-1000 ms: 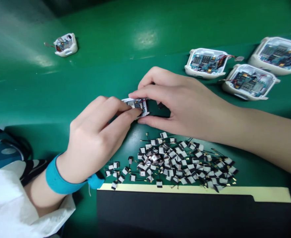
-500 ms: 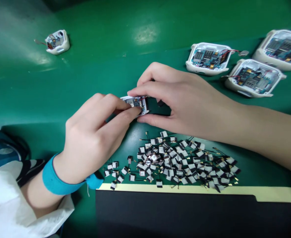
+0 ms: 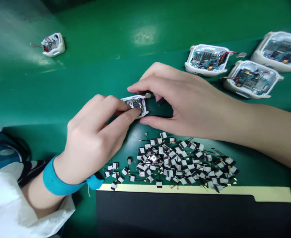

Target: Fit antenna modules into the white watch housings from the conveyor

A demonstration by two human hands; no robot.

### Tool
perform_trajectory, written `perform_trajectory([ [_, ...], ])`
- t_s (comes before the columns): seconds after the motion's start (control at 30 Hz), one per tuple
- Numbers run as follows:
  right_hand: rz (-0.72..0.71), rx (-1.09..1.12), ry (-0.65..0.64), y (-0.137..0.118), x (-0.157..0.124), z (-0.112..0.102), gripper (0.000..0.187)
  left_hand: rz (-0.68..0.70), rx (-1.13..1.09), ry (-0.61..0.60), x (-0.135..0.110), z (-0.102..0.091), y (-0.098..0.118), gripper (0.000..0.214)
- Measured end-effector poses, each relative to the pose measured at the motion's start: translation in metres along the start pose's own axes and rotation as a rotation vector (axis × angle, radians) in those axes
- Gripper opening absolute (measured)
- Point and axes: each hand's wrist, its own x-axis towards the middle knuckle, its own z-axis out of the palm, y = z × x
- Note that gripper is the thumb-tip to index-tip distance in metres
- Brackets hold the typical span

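Note:
Under my left hand (image 3: 93,135) lies a small white smartwatch case (image 3: 144,114), its circuit board facing up. The thumb and fingertips of that hand close over its left part and press onto the board; anything small beneath them is hidden. Around the right end of the case my right hand (image 3: 180,99) is spread, index finger above and thumb below, both a little apart from it. A silver disc on wires (image 3: 148,95) sticks out at the case's upper right corner. Something dark (image 3: 161,101) shows by the curled fingers of my right hand; I cannot make it out.
A heap of small white-and-black parts with short cables (image 3: 175,162) lies in front of my hands. Behind it runs a cream strip (image 3: 197,189) along a black sheet (image 3: 172,215). More open watch cases (image 3: 207,71) stand at upper right, and one case (image 3: 58,49) at upper left.
My right index finger and thumb have moved slightly off the case, uncovering the silver disc. My left hand has stayed on the case.

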Motion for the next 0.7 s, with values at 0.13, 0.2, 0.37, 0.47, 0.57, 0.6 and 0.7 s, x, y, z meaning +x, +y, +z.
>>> perform_trajectory([
  [0.13, -0.011, 0.121, -0.01, 0.0, -0.005, -0.012, 0.018, 0.012, -0.02, -0.003, 0.0, 0.0, 0.001, 0.016],
  [0.2, -0.018, 0.142, 0.005, 0.0, -0.007, -0.016, 0.018, 0.005, -0.029, -0.018, -0.001, 0.0, 0.001, 0.018],
  [0.37, -0.058, -0.068, 0.069, -0.002, -0.007, -0.019, 0.021, 0.01, -0.061, -0.022, -0.005, 0.003, -0.001, 0.021],
  [0.47, -0.056, -0.18, 0.098, -0.005, -0.011, -0.019, 0.023, 0.02, -0.067, 0.011, -0.007, 0.004, -0.002, 0.019],
  [0.57, -0.065, -0.122, 0.136, -0.009, -0.015, -0.02, 0.022, 0.007, -0.06, 0.014, -0.008, 0.005, -0.002, 0.021],
  [0.6, -0.061, -0.082, 0.17, -0.011, -0.016, -0.02, 0.021, 0.002, -0.06, 0.014, -0.008, 0.005, -0.002, 0.022],
  [0.7, 0.003, 0.092, 0.28, -0.016, -0.015, -0.018, 0.016, -0.008, -0.069, 0.028, -0.009, 0.005, -0.001, 0.022],
])
